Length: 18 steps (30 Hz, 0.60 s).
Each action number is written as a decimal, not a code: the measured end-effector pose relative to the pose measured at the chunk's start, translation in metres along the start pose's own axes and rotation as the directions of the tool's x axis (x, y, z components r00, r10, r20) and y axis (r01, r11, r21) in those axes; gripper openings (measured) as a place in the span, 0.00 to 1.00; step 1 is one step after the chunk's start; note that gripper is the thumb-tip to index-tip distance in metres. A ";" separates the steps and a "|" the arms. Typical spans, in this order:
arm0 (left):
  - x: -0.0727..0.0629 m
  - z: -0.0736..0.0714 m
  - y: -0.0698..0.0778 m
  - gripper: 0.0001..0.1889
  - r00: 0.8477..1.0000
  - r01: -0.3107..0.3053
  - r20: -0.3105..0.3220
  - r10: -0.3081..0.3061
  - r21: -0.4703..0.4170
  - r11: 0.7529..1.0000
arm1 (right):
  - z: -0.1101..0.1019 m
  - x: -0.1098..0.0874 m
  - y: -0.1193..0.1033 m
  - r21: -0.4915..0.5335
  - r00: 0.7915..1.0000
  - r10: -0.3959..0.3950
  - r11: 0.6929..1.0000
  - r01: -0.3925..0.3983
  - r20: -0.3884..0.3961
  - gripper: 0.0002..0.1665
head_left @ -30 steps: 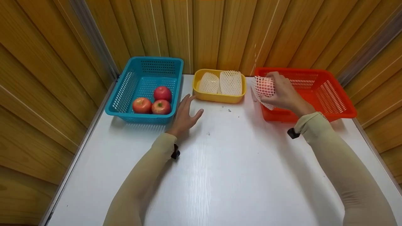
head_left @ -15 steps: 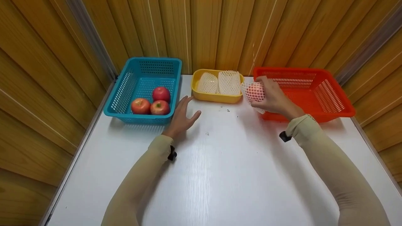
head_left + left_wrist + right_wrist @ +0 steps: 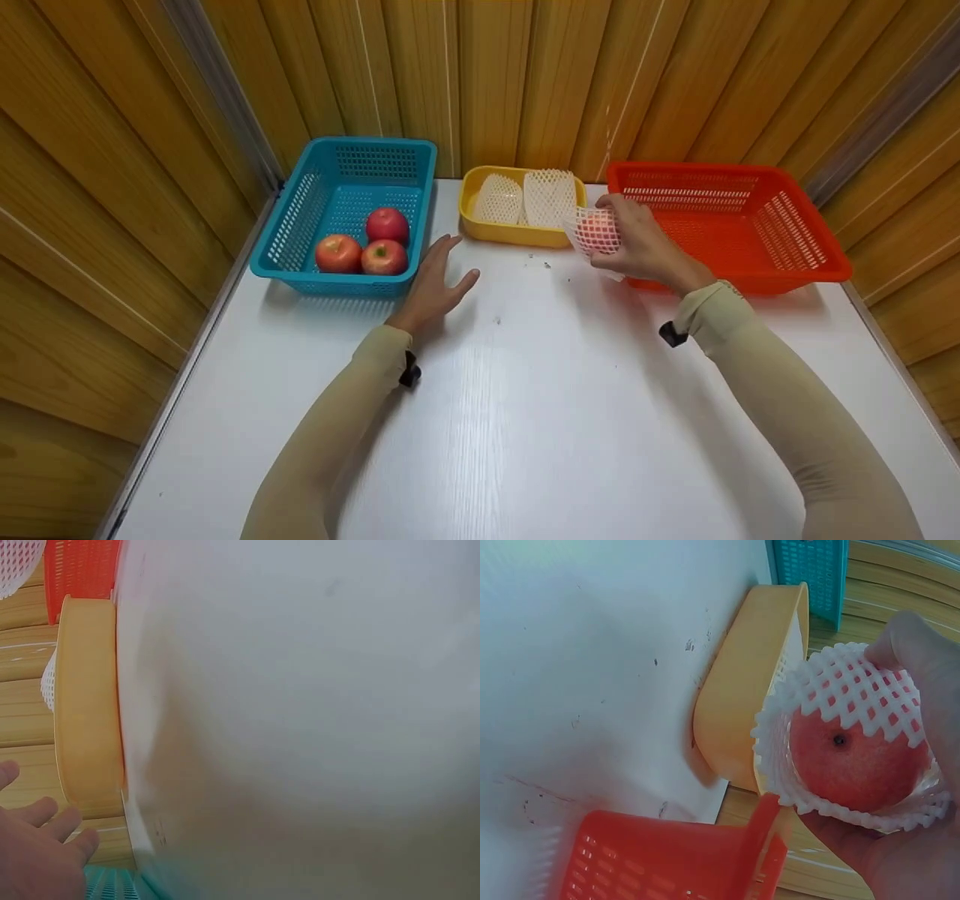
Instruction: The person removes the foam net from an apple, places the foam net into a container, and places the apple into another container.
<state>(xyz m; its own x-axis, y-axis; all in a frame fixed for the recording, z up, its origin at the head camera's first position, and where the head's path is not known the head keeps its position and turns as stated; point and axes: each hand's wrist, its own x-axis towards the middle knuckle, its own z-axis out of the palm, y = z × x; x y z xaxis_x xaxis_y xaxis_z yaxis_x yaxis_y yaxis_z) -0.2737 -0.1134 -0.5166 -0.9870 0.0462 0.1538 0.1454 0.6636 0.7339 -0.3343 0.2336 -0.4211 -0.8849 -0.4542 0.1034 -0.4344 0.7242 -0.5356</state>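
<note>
My right hand (image 3: 642, 244) grips an apple (image 3: 859, 757) wrapped in a white foam net (image 3: 862, 690), above the table between the yellow box and the red basket. In the right wrist view the net leaves one end of the apple bare. My left hand (image 3: 431, 289), fingers spread, holds nothing beside the right side of the blue basket (image 3: 337, 281). Inside that basket lie a red apple (image 3: 388, 225) and two paler ones. Two foam nets (image 3: 550, 199) stand in the yellow box (image 3: 517, 235) at the back.
The red basket (image 3: 750, 285) stands at the right, near the back wall. Wood-look panels (image 3: 495, 82) enclose the back and sides. The white table (image 3: 480, 420) spreads out in front of the containers.
From over the red basket's left edge, my right hand has moved left and slightly toward me with the netted apple. The left hand has hardly shifted.
</note>
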 end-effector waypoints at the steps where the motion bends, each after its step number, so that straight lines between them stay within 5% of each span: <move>1: 0.000 0.000 -0.001 0.40 1.000 -0.003 0.003 0.003 -0.007 1.000 | 0.002 0.000 0.000 -0.001 1.000 -0.004 1.000 0.004 0.000 0.51; 18: -0.006 -0.002 -0.001 0.41 0.998 0.060 0.031 -0.060 -0.011 0.998 | 0.024 0.003 -0.003 0.030 0.995 -0.100 0.995 0.100 0.017 0.53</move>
<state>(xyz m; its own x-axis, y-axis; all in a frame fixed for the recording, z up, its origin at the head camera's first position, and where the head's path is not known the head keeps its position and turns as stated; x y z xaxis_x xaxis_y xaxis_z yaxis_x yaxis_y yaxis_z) -0.2681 -0.1158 -0.5176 -0.9956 0.0299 0.0888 0.0865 0.6568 0.7491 -0.3315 0.2178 -0.4392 -0.8338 -0.5334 0.1425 -0.5154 0.6593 -0.5474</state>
